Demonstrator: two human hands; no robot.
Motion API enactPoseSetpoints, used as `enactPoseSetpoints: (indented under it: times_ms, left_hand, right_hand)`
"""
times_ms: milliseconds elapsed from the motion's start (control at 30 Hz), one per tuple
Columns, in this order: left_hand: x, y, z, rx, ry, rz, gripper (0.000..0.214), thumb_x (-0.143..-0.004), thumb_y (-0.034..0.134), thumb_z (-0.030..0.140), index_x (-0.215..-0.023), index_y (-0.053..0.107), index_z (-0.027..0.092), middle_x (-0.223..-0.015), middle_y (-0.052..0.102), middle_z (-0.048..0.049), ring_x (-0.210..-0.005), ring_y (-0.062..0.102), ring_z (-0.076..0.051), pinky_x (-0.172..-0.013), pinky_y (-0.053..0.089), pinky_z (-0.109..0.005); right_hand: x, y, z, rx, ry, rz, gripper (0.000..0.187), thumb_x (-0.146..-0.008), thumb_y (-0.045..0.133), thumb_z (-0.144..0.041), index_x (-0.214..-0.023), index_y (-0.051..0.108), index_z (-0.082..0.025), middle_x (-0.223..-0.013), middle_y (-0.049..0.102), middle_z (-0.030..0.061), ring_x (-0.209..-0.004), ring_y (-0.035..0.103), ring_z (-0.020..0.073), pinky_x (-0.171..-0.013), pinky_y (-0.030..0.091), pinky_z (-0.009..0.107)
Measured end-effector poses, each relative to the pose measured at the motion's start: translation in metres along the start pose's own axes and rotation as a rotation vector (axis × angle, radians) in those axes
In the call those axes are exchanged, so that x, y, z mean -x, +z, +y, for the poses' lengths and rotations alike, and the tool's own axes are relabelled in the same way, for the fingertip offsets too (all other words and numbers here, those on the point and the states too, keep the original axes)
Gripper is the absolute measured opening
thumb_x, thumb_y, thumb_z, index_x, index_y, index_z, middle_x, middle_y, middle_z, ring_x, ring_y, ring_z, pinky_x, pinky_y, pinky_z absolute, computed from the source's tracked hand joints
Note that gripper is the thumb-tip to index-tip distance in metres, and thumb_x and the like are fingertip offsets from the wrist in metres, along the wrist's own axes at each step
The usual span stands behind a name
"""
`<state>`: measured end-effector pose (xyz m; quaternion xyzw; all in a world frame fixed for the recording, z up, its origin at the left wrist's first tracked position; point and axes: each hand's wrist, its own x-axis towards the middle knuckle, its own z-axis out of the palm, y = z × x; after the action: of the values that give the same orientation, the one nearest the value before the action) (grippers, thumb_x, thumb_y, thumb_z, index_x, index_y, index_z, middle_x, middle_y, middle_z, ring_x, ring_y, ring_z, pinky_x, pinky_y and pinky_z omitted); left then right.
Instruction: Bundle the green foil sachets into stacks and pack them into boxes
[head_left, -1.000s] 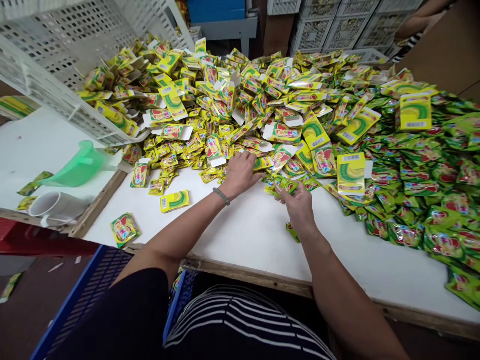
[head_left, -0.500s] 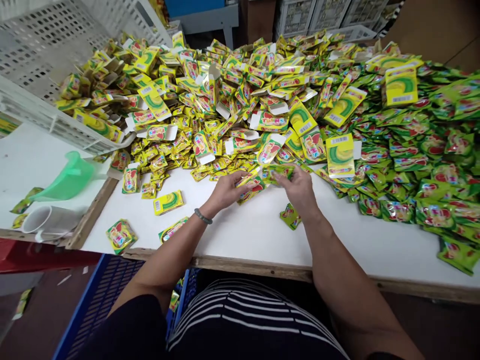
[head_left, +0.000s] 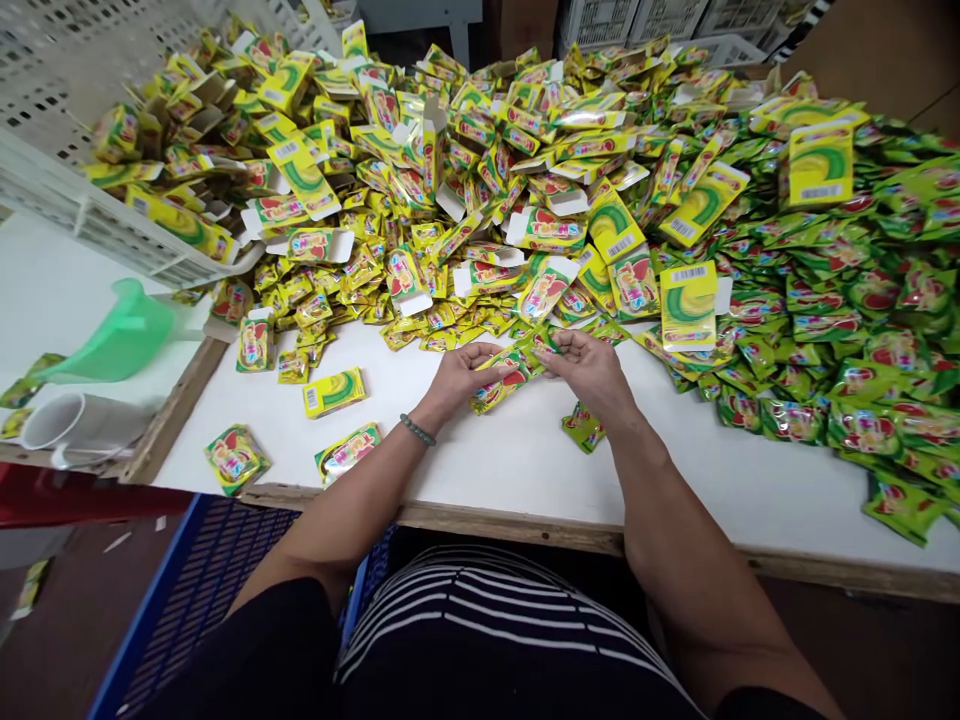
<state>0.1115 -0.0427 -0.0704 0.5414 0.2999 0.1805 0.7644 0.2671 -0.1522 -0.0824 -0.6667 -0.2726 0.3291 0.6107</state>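
Over the white tabletop (head_left: pixel 480 470), my left hand (head_left: pixel 459 382) is closed round a small yellow-green printed box (head_left: pixel 496 388). At the box's right end, my right hand (head_left: pixel 589 368) pinches a green packet (head_left: pixel 541 345); the packet meets the box's end, and my fingers hide how much of it is inside. Below my right hand lies a loose green packet (head_left: pixel 583 427). To the left of my left hand are a yellow box (head_left: pixel 334 392), a second box (head_left: pixel 349 452) beside my forearm, and a third box (head_left: pixel 236 459) near the table edge.
Boxes (head_left: pixel 551 228) with open flaps heap up behind my hands, over small yellow packets (head_left: pixel 315 305). Green packets (head_left: pixel 862 350) pile up at right. A white crate (head_left: pixel 97 225), green scoop (head_left: pixel 124 335) and white mug (head_left: pixel 86 425) are at left. A blue crate (head_left: pixel 191 590) stands below the table edge.
My right hand has brought the green packet left against the box's end, so less of the packet shows. My head view has shifted slightly.
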Motion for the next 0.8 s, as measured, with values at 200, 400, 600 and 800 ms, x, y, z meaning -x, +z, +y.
enactPoseSetpoints:
  times_ms: [200, 400, 600, 800]
  left_hand:
    - [0.003, 0.005, 0.001, 0.109, -0.018, 0.039, 0.051, -0.048, 0.092, 0.028, -0.089, 0.068, 0.012, -0.083, 0.075, -0.0028, -0.072, 0.069, -0.014, -0.077, 0.053, -0.029]
    - [0.005, 0.011, 0.004, 0.141, -0.044, 0.062, 0.05, -0.044, 0.093, 0.026, -0.085, 0.069, 0.012, -0.08, 0.074, -0.0016, -0.068, 0.068, -0.013, -0.076, 0.053, -0.029]
    - [0.007, 0.017, 0.005, 0.191, -0.067, 0.072, 0.053, -0.04, 0.094, 0.027, -0.084, 0.067, 0.011, -0.073, 0.073, -0.0007, -0.064, 0.066, -0.013, -0.074, 0.053, -0.029]
    - [0.003, 0.014, 0.003, 0.219, 0.126, 0.219, 0.062, -0.057, 0.088, 0.039, -0.107, 0.058, 0.019, -0.077, 0.071, 0.001, -0.065, 0.066, -0.013, -0.069, 0.052, -0.028]
  right_hand:
    - [0.001, 0.002, 0.005, 0.279, -0.219, 0.058, 0.036, -0.065, 0.076, -0.054, -0.066, 0.066, -0.02, -0.078, 0.061, 0.0026, -0.078, 0.057, 0.0184, -0.075, 0.05, 0.037]
    - [0.004, 0.004, 0.005, 0.401, -0.298, 0.024, 0.032, -0.078, 0.066, -0.054, -0.07, 0.072, -0.023, -0.107, 0.065, 0.0078, -0.106, 0.055, 0.0251, -0.1, 0.041, 0.049]
    - [0.013, 0.015, -0.002, 0.354, -0.205, -0.11, 0.046, -0.09, 0.045, -0.059, -0.079, 0.073, -0.025, -0.121, 0.063, 0.0062, -0.124, 0.046, 0.0267, -0.112, 0.032, 0.05]
    - [0.011, 0.016, 0.003, 0.076, -0.236, 0.007, 0.044, -0.078, 0.067, -0.056, -0.107, 0.07, -0.024, -0.109, 0.066, 0.007, -0.1, 0.061, 0.0216, -0.091, 0.051, 0.04]
